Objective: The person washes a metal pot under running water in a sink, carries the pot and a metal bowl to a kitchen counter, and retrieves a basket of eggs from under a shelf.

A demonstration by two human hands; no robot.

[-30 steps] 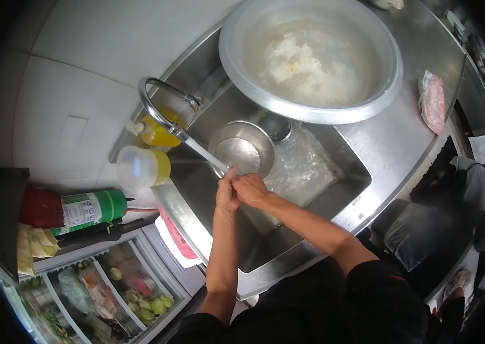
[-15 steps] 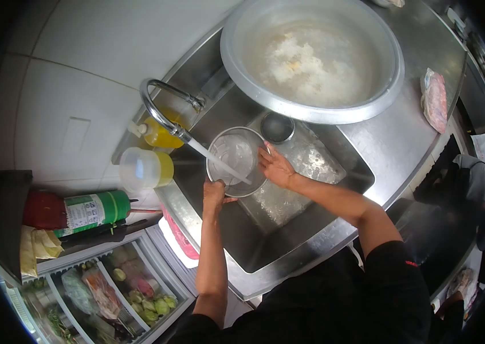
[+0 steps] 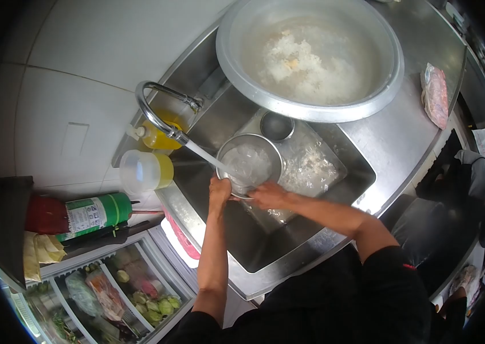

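A round metal bowl point(image 3: 281, 166) is held in the sink beneath the faucet point(image 3: 177, 136), and a stream of water pours into it. Churning water fills the lower part of the bowl. My left hand point(image 3: 220, 189) is closed on the near left part of the rim, thumb on top. My right hand point(image 3: 269, 195) is closed at the near rim, its fingertips partly hidden. Beyond the bowl, a small metal cup point(image 3: 277, 126) stands on a wet metal tray point(image 3: 325, 163) in the sink.
A large metal basin point(image 3: 228, 69) with cloudy water and white rice-like clumps overhangs the sink. A wrapped pack of meat point(image 3: 435, 94) lies on the right counter. A yellow soap bottle point(image 3: 159, 135) and a plastic tub point(image 3: 139, 171) stand left. An open fridge drawer point(image 3: 102, 298) holds vegetables.
The bowl has shifted slightly right and down, with more churning water in it. My right hand has slid from the right side of the rim to the near side, beside my left hand.
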